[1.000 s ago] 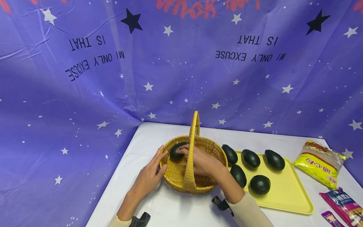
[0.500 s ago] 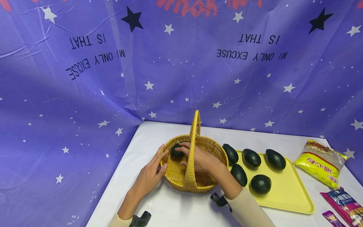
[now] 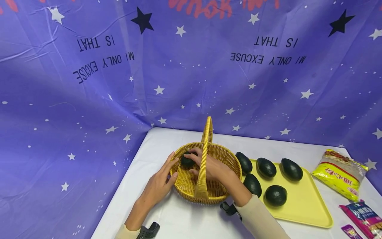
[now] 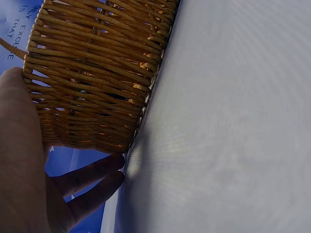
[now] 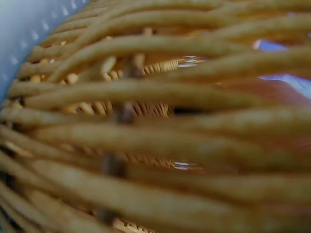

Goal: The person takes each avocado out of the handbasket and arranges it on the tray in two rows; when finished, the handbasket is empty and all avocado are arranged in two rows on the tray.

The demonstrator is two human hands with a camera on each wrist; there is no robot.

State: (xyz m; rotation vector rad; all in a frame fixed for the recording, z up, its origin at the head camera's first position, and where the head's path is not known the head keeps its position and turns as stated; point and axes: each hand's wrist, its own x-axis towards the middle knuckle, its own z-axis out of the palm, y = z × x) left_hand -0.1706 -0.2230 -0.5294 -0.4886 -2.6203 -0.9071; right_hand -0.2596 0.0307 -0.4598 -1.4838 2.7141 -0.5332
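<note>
A yellow wicker basket with a tall arched handle stands on the white table. One dark green avocado lies inside it at the left. Reaching under the handle, my right hand has its fingers curled over that avocado and hides part of it. My left hand rests against the basket's left side, fingers spread and fairly straight. In the left wrist view, the left thumb is up by the rim and two fingers extend past the woven wall. Blurred wicker fills most of the right wrist view.
A yellow tray right of the basket bears several avocados, some close to the basket's wall. Further right lie a yellow snack bag, a pink and blue packet and a small purple packet. A purple starry cloth hangs behind.
My right hand's fingers have edged further over the avocado in the basket, covering more of it. The left hand stays at the basket's side. The head view has shifted slightly.
</note>
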